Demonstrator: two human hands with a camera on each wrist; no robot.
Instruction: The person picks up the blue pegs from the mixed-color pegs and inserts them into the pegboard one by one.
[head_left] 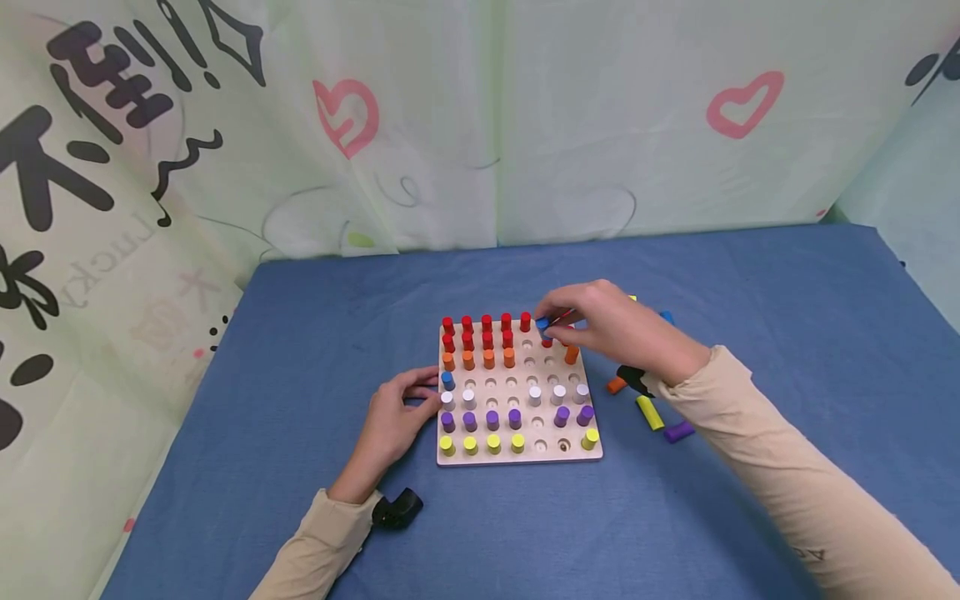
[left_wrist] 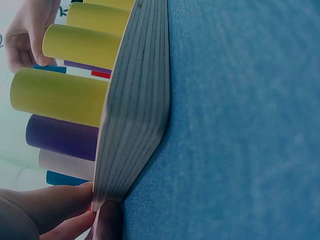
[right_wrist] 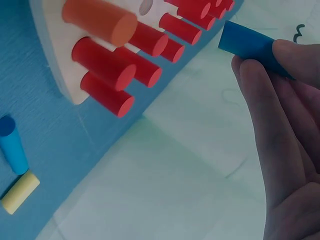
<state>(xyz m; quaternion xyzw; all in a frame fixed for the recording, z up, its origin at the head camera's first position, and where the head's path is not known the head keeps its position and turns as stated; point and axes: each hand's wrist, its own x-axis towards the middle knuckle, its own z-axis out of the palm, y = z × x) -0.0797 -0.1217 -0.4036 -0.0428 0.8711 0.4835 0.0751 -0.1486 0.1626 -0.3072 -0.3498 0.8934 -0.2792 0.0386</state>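
Note:
A square wooden pegboard (head_left: 501, 460) lies on the blue cloth, with red, orange, blue, white, purple and yellow pegs upright in rows and several bare holes. My left hand (head_left: 391, 422) pinches its left edge; in the left wrist view, thumb and finger meet at the layered side of the board (left_wrist: 137, 100). With thumb and fingertips my right hand (head_left: 609, 323) holds a blue peg (right_wrist: 250, 44) above the back right of the board, close over the red pegs (right_wrist: 105, 65). One blue peg (head_left: 447, 381) stands in the left column.
To the right of the board lie loose pegs: a yellow peg (head_left: 649, 413), a purple peg (head_left: 679, 431), an orange peg (head_left: 617, 385) and a blue peg (head_left: 667, 317). Another yellow peg (right_wrist: 20, 192) lies near the blue one. A printed curtain (head_left: 555, 150) hangs behind the table.

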